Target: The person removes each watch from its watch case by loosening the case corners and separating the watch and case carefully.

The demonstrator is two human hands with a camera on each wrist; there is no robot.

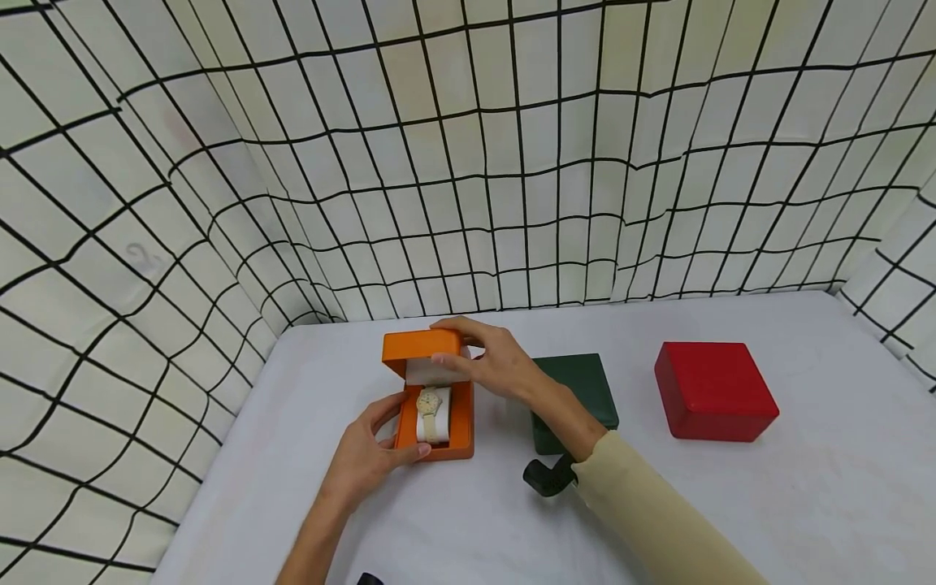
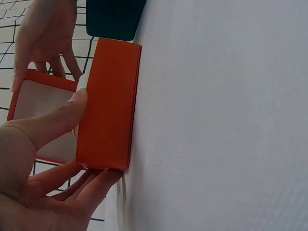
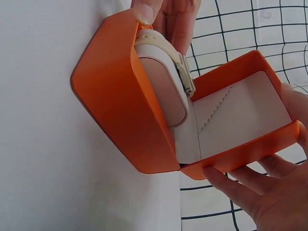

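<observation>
An orange watch box [image 1: 462, 439] stands on the white table with its hinged lid [image 1: 413, 346] raised. Inside, a watch with a cream strap [image 1: 429, 405] is wrapped round a white cushion [image 1: 444, 406]; the right wrist view shows the strap [image 3: 166, 45] side-on. My left hand [image 1: 369, 451] holds the box base at its left side, the thumb over the front edge and fingers along the side. With the right hand [image 1: 497, 361] I grip the lid by its right end, thumb at the inner edge and fingers behind, as the right wrist view also shows.
Right of the orange box lies a dark green box [image 1: 574, 382], partly behind my right forearm. A red box [image 1: 717, 390] sits farther right. A black curved object [image 1: 547, 478] shows by the right sleeve. White walls with black grid lines [image 1: 468, 187] border the table [image 1: 292, 390].
</observation>
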